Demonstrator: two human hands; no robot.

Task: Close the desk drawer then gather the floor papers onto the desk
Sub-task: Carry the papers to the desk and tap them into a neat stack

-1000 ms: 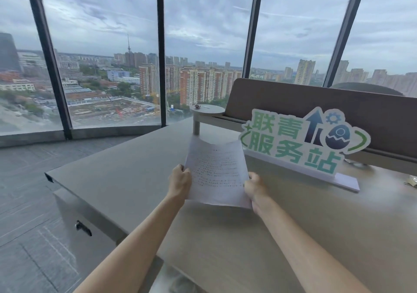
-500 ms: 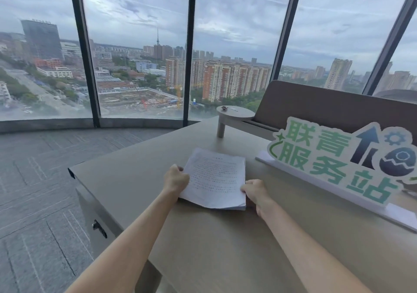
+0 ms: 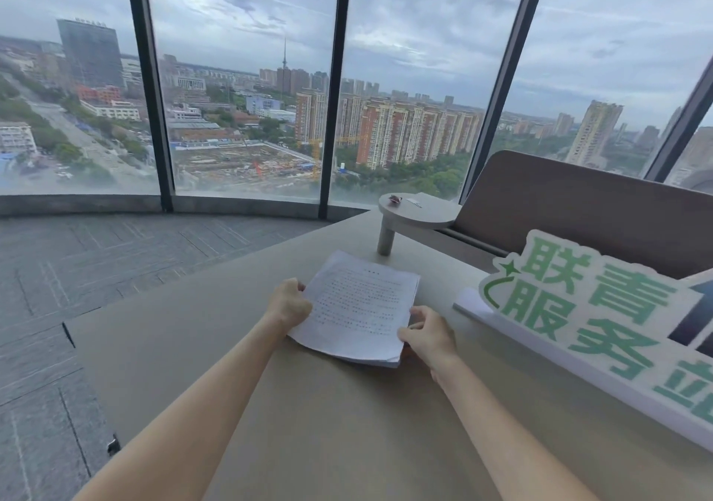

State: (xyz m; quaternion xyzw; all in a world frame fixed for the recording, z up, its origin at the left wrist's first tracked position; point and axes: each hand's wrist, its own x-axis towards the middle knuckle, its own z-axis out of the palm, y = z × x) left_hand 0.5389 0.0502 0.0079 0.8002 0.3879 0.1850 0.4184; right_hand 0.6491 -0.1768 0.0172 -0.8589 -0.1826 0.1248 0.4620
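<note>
A stack of white printed papers [image 3: 359,307] lies flat on the beige desk [image 3: 239,350]. My left hand [image 3: 290,302] is closed on the stack's left edge. My right hand [image 3: 428,332] pinches its near right corner with bent fingers. At the desk's left side only the dark drawer handle [image 3: 113,444] shows; the drawer front itself is mostly hidden below the desktop edge.
A green and white sign with large characters [image 3: 602,323] stands along the desk's right side. A small round raised shelf [image 3: 418,211] with tiny items sits behind the papers, beside a brown divider panel [image 3: 578,211]. Grey carpeted floor [image 3: 96,261] spreads left, up to tall windows.
The papers went from held upright to lying flat on the desk, both hands coming down with them. My view has swung left and closer.
</note>
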